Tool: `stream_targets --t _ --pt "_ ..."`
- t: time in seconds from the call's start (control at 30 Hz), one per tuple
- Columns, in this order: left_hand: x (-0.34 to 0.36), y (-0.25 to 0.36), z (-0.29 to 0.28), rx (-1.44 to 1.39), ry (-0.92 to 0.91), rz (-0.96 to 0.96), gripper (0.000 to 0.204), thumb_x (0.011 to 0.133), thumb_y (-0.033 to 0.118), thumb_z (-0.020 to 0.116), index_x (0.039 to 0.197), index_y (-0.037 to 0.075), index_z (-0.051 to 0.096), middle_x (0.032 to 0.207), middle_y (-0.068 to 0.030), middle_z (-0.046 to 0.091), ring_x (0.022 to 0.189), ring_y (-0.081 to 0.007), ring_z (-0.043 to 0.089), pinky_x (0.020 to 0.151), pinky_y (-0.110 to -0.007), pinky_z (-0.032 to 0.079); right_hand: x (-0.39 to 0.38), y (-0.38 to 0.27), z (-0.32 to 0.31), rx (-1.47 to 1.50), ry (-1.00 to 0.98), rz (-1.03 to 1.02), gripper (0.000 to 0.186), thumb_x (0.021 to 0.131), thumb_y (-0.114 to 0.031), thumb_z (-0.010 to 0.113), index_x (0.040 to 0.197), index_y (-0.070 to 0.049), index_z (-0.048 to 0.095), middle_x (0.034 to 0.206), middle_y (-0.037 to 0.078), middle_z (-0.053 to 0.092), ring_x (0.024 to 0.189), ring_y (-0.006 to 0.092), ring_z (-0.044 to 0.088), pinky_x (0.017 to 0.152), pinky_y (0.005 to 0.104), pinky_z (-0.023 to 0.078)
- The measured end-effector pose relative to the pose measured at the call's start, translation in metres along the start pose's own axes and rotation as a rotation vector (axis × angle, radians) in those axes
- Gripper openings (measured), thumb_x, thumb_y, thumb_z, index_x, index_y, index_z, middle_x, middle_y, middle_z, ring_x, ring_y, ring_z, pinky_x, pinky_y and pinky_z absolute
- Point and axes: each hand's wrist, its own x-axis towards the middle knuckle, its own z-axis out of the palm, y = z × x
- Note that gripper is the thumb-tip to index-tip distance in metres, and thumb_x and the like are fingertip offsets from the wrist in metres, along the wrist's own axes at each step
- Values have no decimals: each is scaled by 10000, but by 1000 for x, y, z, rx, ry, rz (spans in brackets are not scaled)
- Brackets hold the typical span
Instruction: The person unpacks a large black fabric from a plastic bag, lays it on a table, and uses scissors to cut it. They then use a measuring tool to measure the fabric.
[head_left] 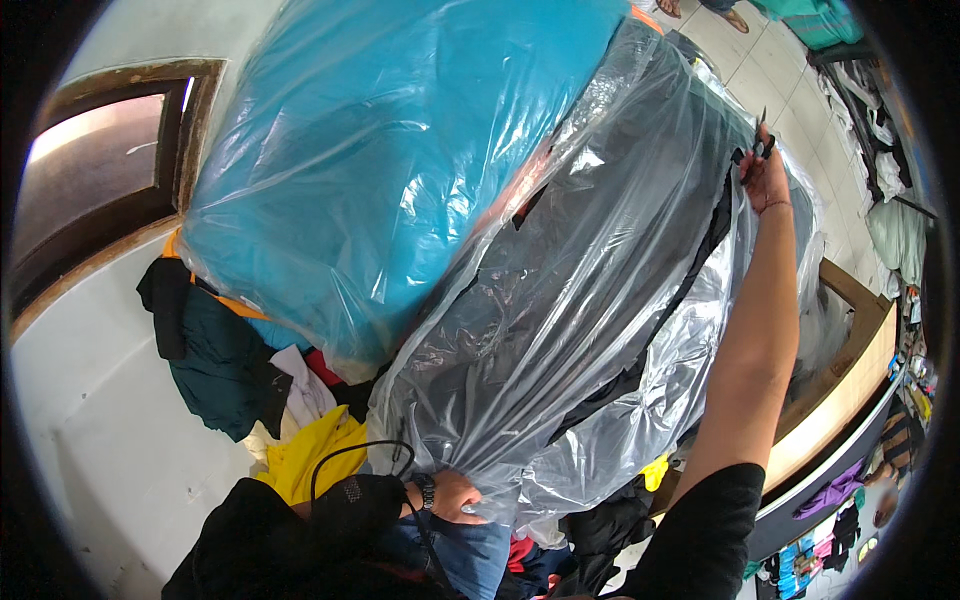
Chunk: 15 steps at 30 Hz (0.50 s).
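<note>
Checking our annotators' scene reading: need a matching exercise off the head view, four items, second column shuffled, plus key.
1. large blue plastic-wrapped bundle
2. crumpled yellow cloth
3. bare left hand
4. bare right hand

A. holds a dark, pointed, scissors-like tool
B. at lower left, behind a thin black cable
C. nearest the brown wooden frame on the white wall
D. on clear plastic sheeting, dark watch at the wrist

Pairs: 1-C, 2-B, 3-D, 4-A
</note>
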Motion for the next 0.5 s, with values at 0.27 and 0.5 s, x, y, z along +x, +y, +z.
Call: stream_targets --t 0.27,0.5 --pt "11 30 -64 -337 189 107 329 925 338 786 846 91 584 586 -48 538 542 -218 590 507 -359 409 -67 48 -31 -23 -10 33 420 1004 -468 636 1251 -134 698 871 34 611 681 195 605 639 336 483" --pt "46 50 -173 410 949 75 512 798 512 858 1090 136 668 1065 -80 612 1031 -298 612 821 -446 447 -65 68 -44 33 -10 54 475 913 -583 709 916 -108 688 822 27 637 697 177 607 645 301 480"
